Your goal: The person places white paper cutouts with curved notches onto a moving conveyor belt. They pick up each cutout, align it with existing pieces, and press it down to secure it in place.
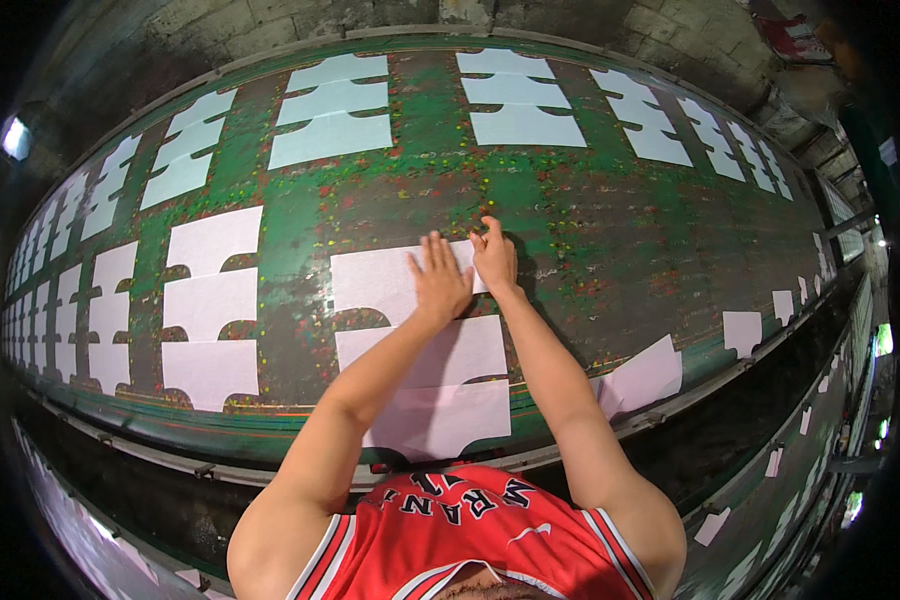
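A column of pale pink cut fabric panels [450,355] with curved notches lies in front of me on a long green and dark, paint-speckled printing table [400,200]. My left hand [442,285] rests flat on the uppermost panel [375,278] of this column, fingers spread toward the far side. Beside it, my right hand [496,258] is at that panel's far right corner, its fingers bent in and closed at the edge. The hand covers part of the corner.
More notched panels [210,310] lie in columns to the left, and white panels [335,110] line the far side. A loose pink piece [645,380] lies on the near edge at right, with a smaller white piece [742,333] further along. A block wall [640,35] stands behind.
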A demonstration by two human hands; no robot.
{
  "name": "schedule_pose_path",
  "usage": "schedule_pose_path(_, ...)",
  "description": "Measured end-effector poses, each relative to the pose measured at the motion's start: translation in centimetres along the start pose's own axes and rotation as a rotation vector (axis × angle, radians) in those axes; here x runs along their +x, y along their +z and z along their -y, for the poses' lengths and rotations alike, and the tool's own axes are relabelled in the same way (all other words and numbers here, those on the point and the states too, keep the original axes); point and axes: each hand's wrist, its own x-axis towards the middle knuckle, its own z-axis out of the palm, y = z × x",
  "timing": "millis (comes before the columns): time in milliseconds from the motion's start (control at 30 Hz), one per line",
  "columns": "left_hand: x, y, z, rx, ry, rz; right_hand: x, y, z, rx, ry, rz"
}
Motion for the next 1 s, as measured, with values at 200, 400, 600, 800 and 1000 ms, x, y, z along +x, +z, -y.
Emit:
schedule_pose_path(200,1.5,1.1,-5.4,-0.081,0.263,0.127,-1.8,-2.6,0.4,0.107,-0.135,-0.055)
schedule_pose_path(400,-3.4,-1.5,3.0,-0.346,0.271,-0.081,-10.7,-8.1,-1.1,0.097,-0.186,0.116)
schedule_pose_path(600,-15.4,-6.4,14.3,-0.422,0.156,-0.277,-19.7,-10.3,-2.2,0.029,-0.218,0.434)
schedule_pose_path(800,-25.2,-8.5,16.2,-0.299,0.005,-0.099,-23.7,-9.3,-2.5,-0.134,-0.370,0.379)
schedule_pose_path(1000,-27.1,-7.4,15.8,-0.251,0.029,-0.180,-24.5,-8.5,-2.9,-0.170,-0.419,0.345)
